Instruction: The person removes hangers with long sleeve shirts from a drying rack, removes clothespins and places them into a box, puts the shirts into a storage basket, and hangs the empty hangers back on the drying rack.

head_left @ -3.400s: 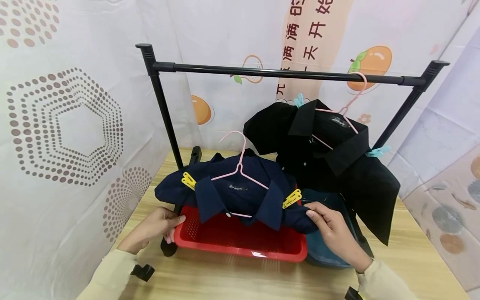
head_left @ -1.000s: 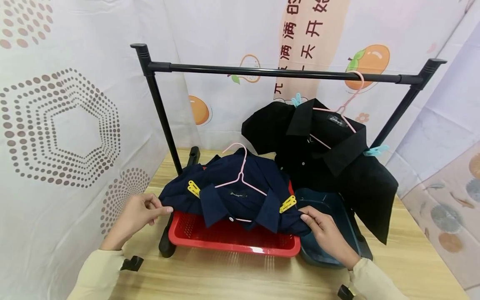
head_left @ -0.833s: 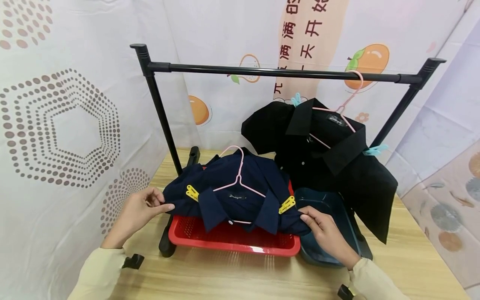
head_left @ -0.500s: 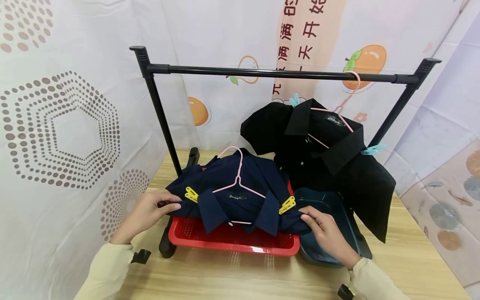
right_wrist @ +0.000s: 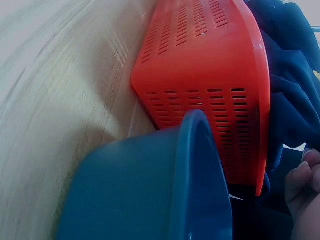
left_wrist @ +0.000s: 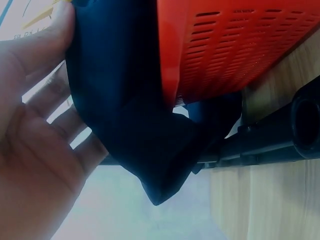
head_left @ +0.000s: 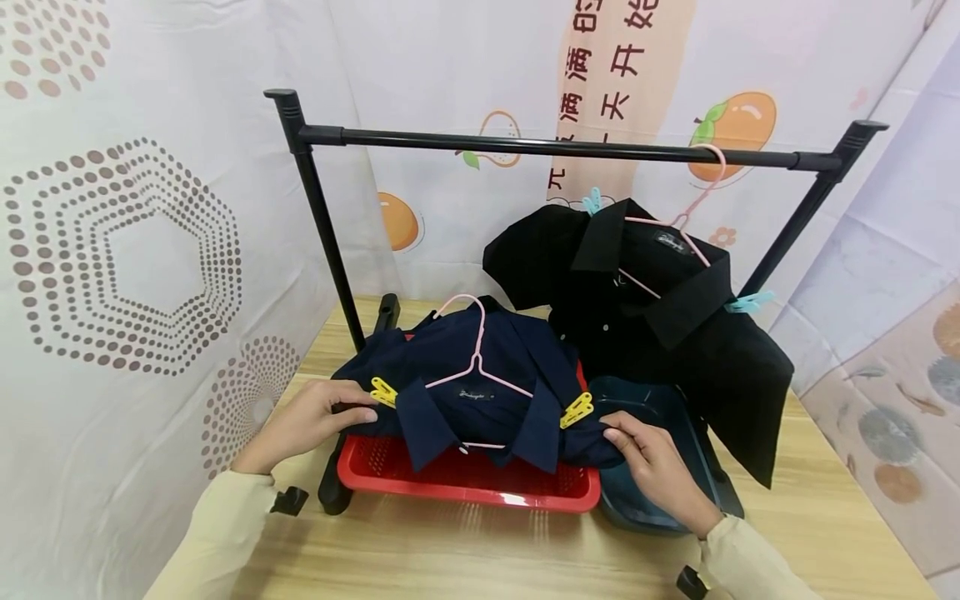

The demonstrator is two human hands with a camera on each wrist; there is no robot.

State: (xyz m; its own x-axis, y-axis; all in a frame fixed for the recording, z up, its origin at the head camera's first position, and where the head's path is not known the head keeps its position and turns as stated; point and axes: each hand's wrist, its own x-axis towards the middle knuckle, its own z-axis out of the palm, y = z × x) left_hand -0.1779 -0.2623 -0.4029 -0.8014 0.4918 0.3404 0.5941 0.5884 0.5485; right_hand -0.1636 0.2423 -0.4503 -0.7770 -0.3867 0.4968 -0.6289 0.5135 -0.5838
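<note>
A navy collared shirt point(head_left: 540, 342) on a pink hanger point(head_left: 477, 358) lies over the red basket point(head_left: 468, 493), its hanger hook free. Yellow clothespins point(head_left: 577, 411) sit on both shoulders. My left hand point(head_left: 311, 421) pinches the shirt's left-side sleeve between thumb and fingers, fingertips right at the left clothespin point(head_left: 384, 392). In the left wrist view the thumb lies on the near side of the navy cloth point(left_wrist: 115, 75), with fingers behind it. On the other side my right hand point(head_left: 652, 458) pinches the opposite sleeve, its thumb and fingertips point(right_wrist: 300, 175) just visible in the right wrist view.
A black rack point(head_left: 525, 146) spans the table, with a black shirt point(head_left: 622, 308) hung on its bar at right by a pink hanger and light blue clothespins point(head_left: 750, 302). A blue basin point(head_left: 637, 508) stands beside the red basket. Patterned curtains point(head_left: 150, 250) surround the table.
My left hand has gone from the red basket's corner to the sleeve, then slid right toward the clothespin. That sleeve has dropped and bunched over the basket. My right hand keeps its hold.
</note>
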